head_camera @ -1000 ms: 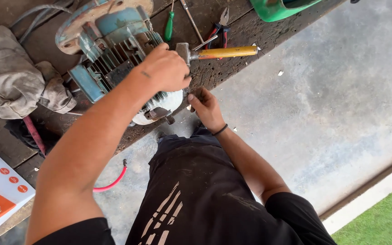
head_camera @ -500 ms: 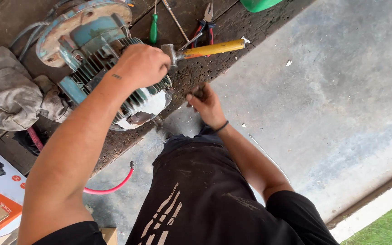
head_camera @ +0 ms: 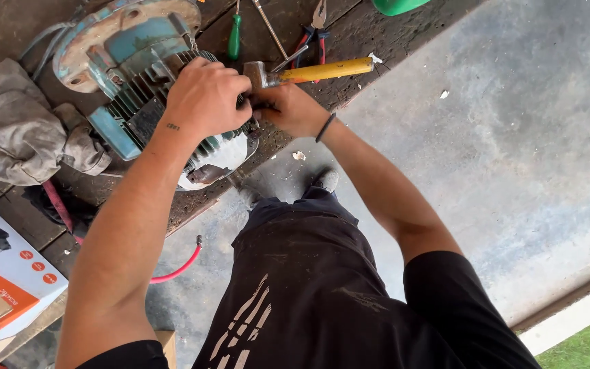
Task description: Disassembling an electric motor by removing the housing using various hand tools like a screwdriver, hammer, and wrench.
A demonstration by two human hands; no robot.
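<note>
Head view looks down on a finned blue motor (head_camera: 148,102) lying at the near edge of a dark wooden bench (head_camera: 377,41). It could roll off that edge if the grip slackens, I judge. Left hand (head_camera: 206,96) lies clamped over the fins, arm straight out. Right hand (head_camera: 291,109) is closed just beside it at the motor's end, on what I cannot tell; a yellow-handled hammer (head_camera: 315,70) lies just beyond

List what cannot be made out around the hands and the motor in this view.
- What the right hand pinches: hidden by its own fingers.
- Motor top under the left hand: covered.
- Pliers and screwdriver: cut by the top edge.
- Green object: mostly out of frame.
</note>
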